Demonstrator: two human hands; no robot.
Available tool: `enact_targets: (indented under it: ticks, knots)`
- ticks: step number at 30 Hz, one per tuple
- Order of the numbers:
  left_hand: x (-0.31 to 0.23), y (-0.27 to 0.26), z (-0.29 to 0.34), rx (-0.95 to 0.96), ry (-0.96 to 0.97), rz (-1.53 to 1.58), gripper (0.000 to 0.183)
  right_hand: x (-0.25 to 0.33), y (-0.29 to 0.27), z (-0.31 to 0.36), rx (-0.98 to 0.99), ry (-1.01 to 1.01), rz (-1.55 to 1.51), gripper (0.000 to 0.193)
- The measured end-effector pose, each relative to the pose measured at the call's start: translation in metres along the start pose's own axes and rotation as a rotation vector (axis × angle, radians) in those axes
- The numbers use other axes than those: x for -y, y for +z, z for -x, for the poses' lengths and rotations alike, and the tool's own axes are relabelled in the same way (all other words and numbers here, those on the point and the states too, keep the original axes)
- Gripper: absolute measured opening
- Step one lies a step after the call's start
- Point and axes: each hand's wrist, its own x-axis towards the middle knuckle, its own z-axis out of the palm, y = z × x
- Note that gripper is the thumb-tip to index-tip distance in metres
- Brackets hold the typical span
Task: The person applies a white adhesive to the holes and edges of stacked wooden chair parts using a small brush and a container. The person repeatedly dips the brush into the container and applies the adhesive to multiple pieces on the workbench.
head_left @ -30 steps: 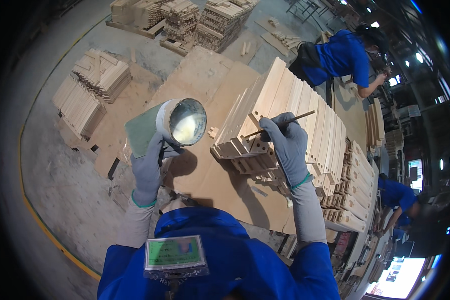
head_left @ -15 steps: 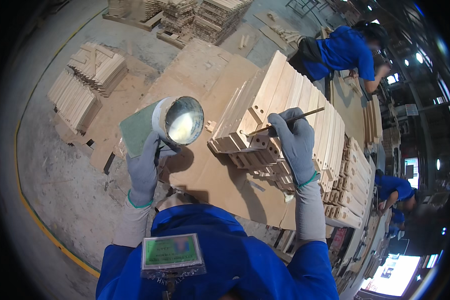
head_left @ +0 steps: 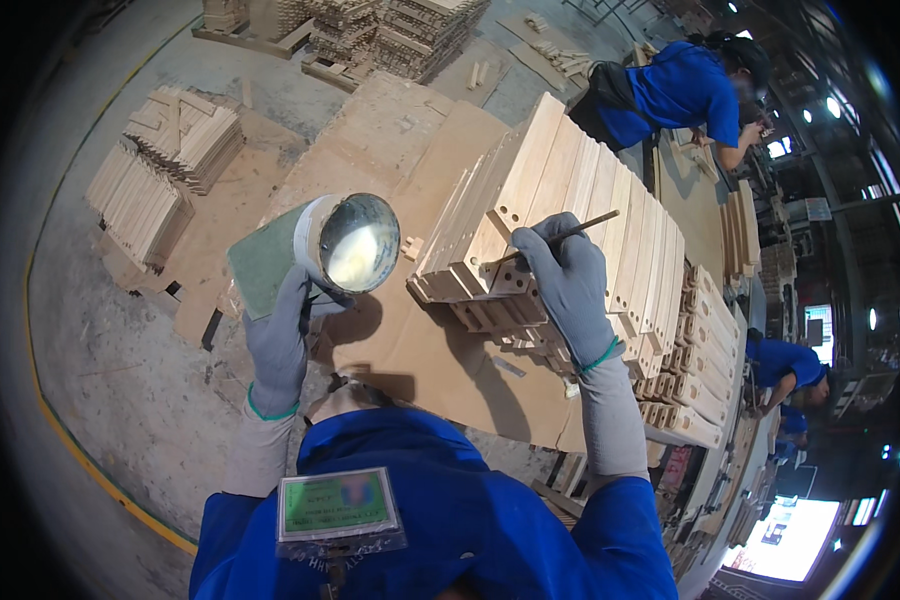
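My gloved left hand [head_left: 280, 345] grips a round can [head_left: 311, 240] tilted so its mouth faces me. Inside lies a creamy white liquid [head_left: 353, 262]. My gloved right hand [head_left: 570, 285] pinches a thin wooden stick [head_left: 594, 222]. Its lower end reaches the drilled end of a light wooden piece [head_left: 487, 252], at or beside a hole; the exact contact is too small to tell. That piece belongs to a stack of long wooden pieces [head_left: 555, 175] with round holes in their ends, right beside my right hand.
Cardboard [head_left: 425, 345] lies under the stack. A green box-like block [head_left: 260, 262] is behind the can. More slats [head_left: 155, 200] are piled at left, with stacked pallets [head_left: 410, 40] at the back. More holed pieces [head_left: 695, 375] stand at right. A co-worker in blue [head_left: 685, 90] bends over a bench.
My right hand has shifted slightly left, bringing the stick closer along the end of the wooden piece. The can stays in my left hand. The whole view has moved a little.
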Motion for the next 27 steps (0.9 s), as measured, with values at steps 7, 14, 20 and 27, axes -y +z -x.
enact_targets:
  ticks: [7,14,20,27]
  knots:
    - [0.004,-0.007,-0.001,0.018,0.099,-0.289,0.028,0.002,0.003,-0.009,0.016,0.021,-0.130,0.033]
    - [0.006,-0.002,-0.005,-0.119,-0.083,0.141,0.025,-0.002,0.011,-0.011,0.091,-0.069,-0.024,0.029]
    - [0.010,-0.006,-0.005,-0.092,-0.109,0.115,0.029,0.003,0.007,-0.011,0.076,0.005,-0.048,0.028]
    - [-0.010,0.015,-0.004,-0.098,-0.107,0.066,0.019,0.004,-0.008,0.000,0.034,-0.023,-0.028,0.025]
